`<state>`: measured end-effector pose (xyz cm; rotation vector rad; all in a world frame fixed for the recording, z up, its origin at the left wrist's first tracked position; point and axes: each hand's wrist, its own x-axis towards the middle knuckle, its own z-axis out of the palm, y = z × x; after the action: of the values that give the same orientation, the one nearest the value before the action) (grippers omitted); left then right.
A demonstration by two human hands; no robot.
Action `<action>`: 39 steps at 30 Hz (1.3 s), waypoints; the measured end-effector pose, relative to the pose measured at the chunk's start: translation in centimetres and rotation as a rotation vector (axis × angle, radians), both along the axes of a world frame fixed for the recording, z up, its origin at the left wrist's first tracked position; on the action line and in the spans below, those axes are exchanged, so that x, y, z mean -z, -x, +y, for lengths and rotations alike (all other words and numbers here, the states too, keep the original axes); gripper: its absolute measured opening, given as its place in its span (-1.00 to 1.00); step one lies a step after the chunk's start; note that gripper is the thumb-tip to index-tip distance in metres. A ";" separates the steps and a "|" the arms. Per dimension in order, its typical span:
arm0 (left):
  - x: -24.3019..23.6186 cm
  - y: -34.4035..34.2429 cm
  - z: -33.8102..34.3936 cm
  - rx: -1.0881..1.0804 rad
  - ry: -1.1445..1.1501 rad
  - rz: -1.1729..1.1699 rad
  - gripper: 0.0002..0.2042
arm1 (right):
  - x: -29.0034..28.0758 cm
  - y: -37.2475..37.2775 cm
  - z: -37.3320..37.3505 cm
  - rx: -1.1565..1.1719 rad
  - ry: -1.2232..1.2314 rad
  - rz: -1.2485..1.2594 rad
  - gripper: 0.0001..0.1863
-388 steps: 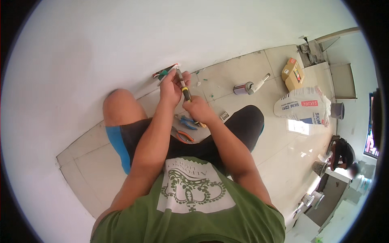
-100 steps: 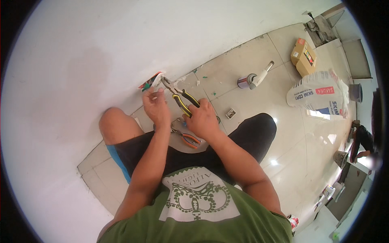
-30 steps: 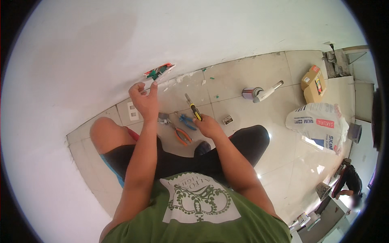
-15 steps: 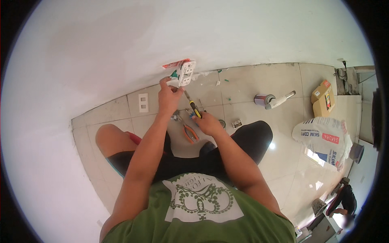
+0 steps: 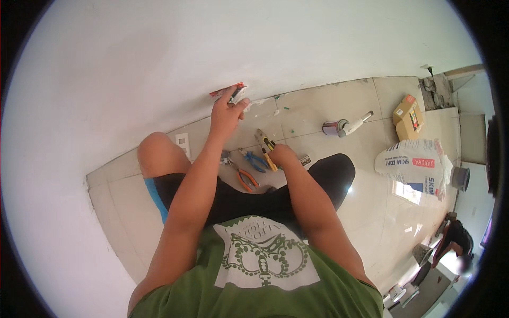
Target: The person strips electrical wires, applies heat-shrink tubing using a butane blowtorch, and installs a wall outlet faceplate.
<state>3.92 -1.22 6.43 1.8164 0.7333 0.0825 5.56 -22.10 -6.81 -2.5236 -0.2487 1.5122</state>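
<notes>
My left hand [image 5: 228, 115] is at the orange wall box [image 5: 218, 93] low on the white wall. Its fingers reach into the opening and hold the white wall socket [image 5: 241, 95], which they mostly cover. My right hand [image 5: 283, 155] is low over the floor tiles, closed around the yellow-and-black handles of a pair of pliers [image 5: 266, 140]. A screwdriver with a yellow handle [image 5: 270, 160] is right beside those fingers; whether they touch it I cannot tell. Blue-handled pliers [image 5: 257, 162] and orange-handled pliers [image 5: 246, 178] lie between my legs.
A white cover plate [image 5: 183, 144] is by my left knee. To the right stand a paint can [image 5: 335, 127] with a white-and-grey tool across it, a cardboard box [image 5: 408, 117] and a white sack [image 5: 413, 164]. Green scraps [image 5: 287, 108] dot the tiles. Another person is at far right.
My left hand has moved the socket from in front of the wall into the box opening. My right hand has moved right and away from the wall, the screwdriver no longer pointing at the socket.
</notes>
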 end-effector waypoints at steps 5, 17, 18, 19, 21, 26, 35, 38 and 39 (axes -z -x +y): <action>-0.6 -0.7 0.4 0.088 0.267 0.002 -0.42 | 1.7 -0.1 -0.7 0.064 0.136 -0.007 -0.52; 0.3 -1.0 2.6 0.049 0.669 0.082 -0.49 | -1.3 2.9 0.9 0.085 0.180 -0.446 -0.55; 0.0 -1.5 2.7 0.052 0.657 0.095 -0.52 | 0.4 3.0 1.0 -0.004 0.118 -0.310 -0.55; -0.3 -1.7 2.7 0.049 0.644 0.115 -0.55 | 1.6 3.8 0.9 -0.094 0.051 -0.166 -0.54; -0.2 -1.2 2.7 0.040 0.598 0.093 -0.60 | 2.1 5.9 1.3 -0.218 0.075 -0.084 -0.56; -0.2 -1.5 3.0 0.062 0.607 0.067 -0.61 | 1.8 6.9 2.1 -0.357 0.104 -0.045 -0.59; -0.6 -1.5 3.4 0.089 0.571 0.119 -0.61 | 5.1 7.0 2.4 -0.038 0.136 -0.433 -0.74; -0.8 -1.6 3.2 0.101 0.559 0.114 -0.61 | 6.3 6.3 1.5 0.088 0.111 -0.399 -0.75; -0.8 -1.6 3.1 0.090 0.574 0.145 -0.61 | 6.7 6.8 1.2 -0.023 0.129 -0.450 -0.73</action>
<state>5.54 1.92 7.19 1.3091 0.6876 -0.2952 -1.27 -20.88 -13.53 -2.9493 -0.2481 0.9738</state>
